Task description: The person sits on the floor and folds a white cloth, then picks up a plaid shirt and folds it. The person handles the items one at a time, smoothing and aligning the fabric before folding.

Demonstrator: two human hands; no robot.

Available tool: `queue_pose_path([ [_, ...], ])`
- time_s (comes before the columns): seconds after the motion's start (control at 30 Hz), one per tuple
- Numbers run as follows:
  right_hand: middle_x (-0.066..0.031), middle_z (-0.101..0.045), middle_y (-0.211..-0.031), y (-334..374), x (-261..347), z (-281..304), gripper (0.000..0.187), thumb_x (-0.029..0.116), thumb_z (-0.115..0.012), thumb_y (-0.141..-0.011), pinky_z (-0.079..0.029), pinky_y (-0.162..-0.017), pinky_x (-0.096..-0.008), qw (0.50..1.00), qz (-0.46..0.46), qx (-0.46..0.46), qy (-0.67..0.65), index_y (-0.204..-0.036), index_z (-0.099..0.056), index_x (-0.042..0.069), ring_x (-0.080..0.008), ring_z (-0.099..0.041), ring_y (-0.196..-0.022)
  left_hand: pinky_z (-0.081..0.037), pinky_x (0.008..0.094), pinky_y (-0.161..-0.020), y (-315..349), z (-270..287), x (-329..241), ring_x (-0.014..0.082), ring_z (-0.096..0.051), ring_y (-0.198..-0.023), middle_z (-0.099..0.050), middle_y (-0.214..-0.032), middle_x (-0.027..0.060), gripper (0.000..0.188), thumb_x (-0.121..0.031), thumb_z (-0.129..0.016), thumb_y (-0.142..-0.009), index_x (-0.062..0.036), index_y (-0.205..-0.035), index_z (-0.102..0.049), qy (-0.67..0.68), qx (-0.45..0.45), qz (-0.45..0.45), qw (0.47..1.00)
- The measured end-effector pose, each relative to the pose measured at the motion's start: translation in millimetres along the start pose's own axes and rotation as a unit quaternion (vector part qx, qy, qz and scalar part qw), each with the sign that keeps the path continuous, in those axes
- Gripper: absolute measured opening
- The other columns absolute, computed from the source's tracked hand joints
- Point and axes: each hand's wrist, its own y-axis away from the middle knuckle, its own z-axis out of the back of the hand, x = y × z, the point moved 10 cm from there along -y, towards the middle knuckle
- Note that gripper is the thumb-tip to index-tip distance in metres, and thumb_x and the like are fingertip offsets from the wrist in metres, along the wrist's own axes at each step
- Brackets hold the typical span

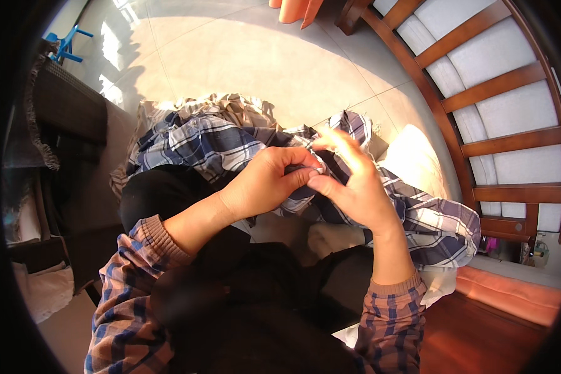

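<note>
A blue, white and dark plaid cloth [215, 144] lies bunched across my lap and knees, spilling to the right. Over its middle, my left hand [265, 181] is closed in a pinch, with a small whitish bit of the cloth showing at its fingertips. Close beside it is my right hand [361, 187], its thumb almost touching the left fingertips. The right fingers are raised and apart, somewhat smeared by motion, and I see nothing held in them. Whether a thin thing such as a thread lies between the hands is too small to tell.
Beyond the plaid cloth lies a beige striped cloth [234, 106] on the tiled floor [230, 56]. A slatted wooden frame [502, 87] stands at the right, dark furniture [68, 112] at the left. A small blue chair [71, 45] is at the far left.
</note>
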Motion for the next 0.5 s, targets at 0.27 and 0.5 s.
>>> queue_pose_path([
  [0.27,0.0054,-0.047,-0.063,12.8,-51.5,22.0,0.019,0.017,-0.057,-0.086,-0.031,-0.050,-0.0189,0.954,-0.182,-0.095,-0.218,-0.074,-0.057,0.002,-0.0021,-0.037,-0.057,-0.043,0.0268,-0.061,1.8,17.7,14.3,0.0124,-0.054,-0.065,-0.059,-0.070,0.0090,0.017,-0.009,-0.061,-0.075,0.0000,-0.089,-0.058,-0.147,0.032,0.091,0.984],
  [0.5,-0.0074,-0.060,-0.082,55.9,-96.3,125.0,0.011,0.007,-0.054,-0.082,-0.048,-0.070,-0.0297,0.789,-0.204,-0.376,-0.442,-0.086,-0.058,-0.003,-0.0169,-0.059,-0.076,-0.042,0.0226,-0.067,1.3,48.2,38.4,0.0074,-0.050,-0.072,-0.056,-0.074,-0.0010,0.011,-0.002,-0.063,-0.073,-0.0025,-0.081,-0.056,0.058,-0.013,0.142,0.988],
])
